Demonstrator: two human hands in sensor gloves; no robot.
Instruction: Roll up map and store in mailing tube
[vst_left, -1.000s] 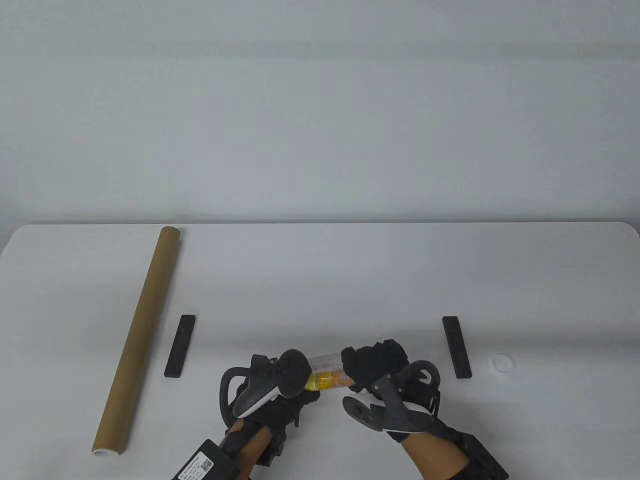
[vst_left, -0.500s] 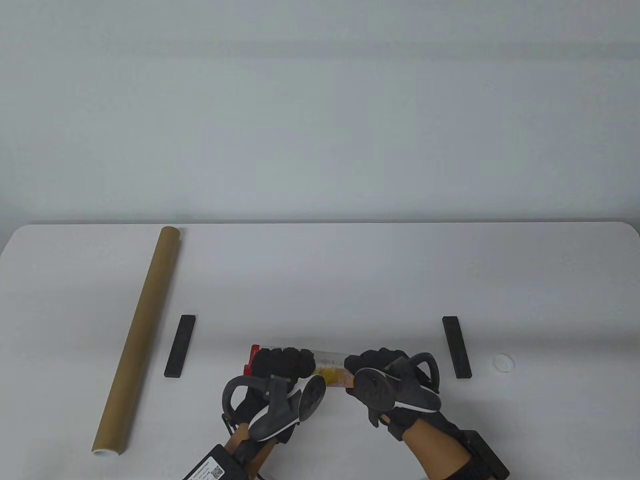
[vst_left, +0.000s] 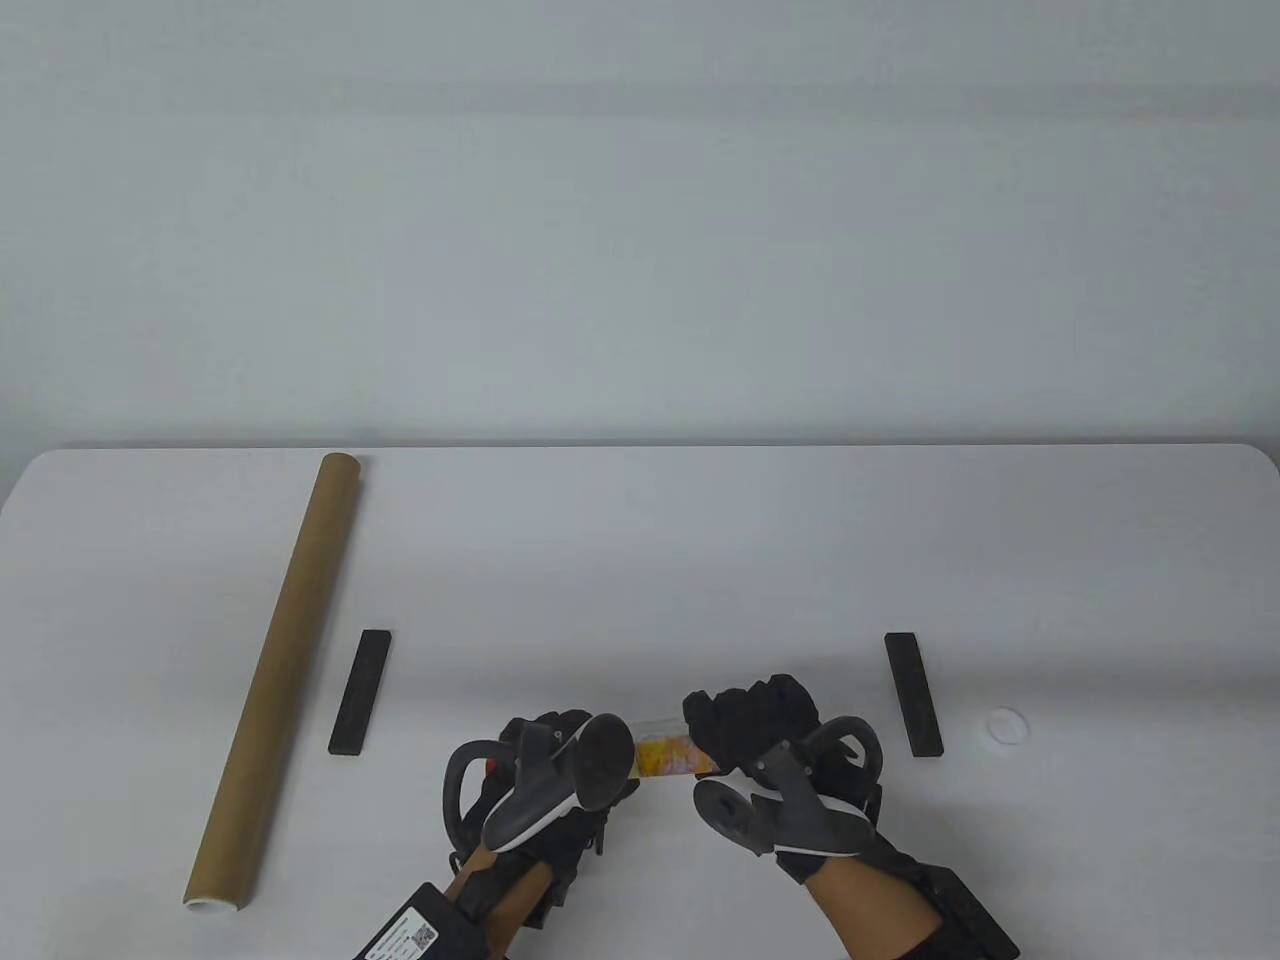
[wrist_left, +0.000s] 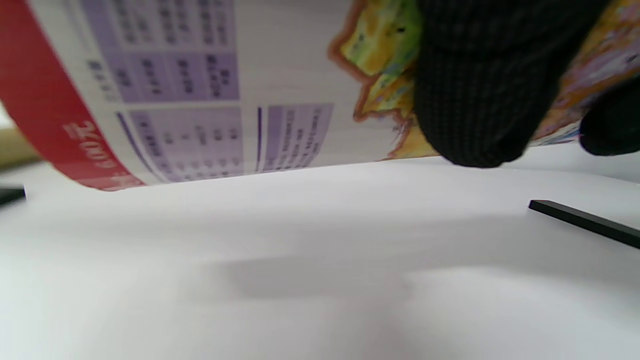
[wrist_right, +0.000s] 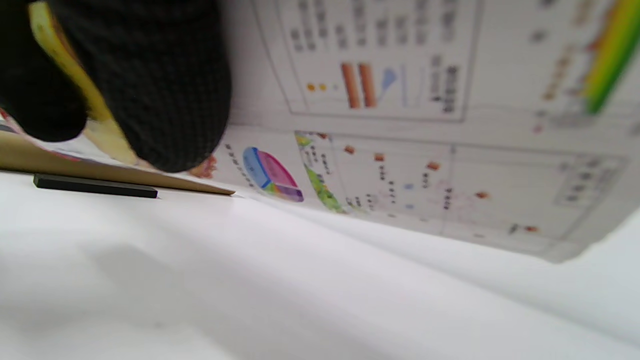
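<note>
Your left hand (vst_left: 545, 775) and right hand (vst_left: 765, 730) both grip the map (vst_left: 665, 755) | keeps the roll tight | tube (vst_left: 275, 675) waits left, apart.

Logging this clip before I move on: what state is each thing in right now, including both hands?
map: rolled up, held off the table between both hands
left hand: grips the map's left end
right hand: grips the map's right end
mailing tube: lying on the table at left, untouched
left black bar: flat on the table
right black bar: flat on the table
white cap: lying at right, off the tube
</note>
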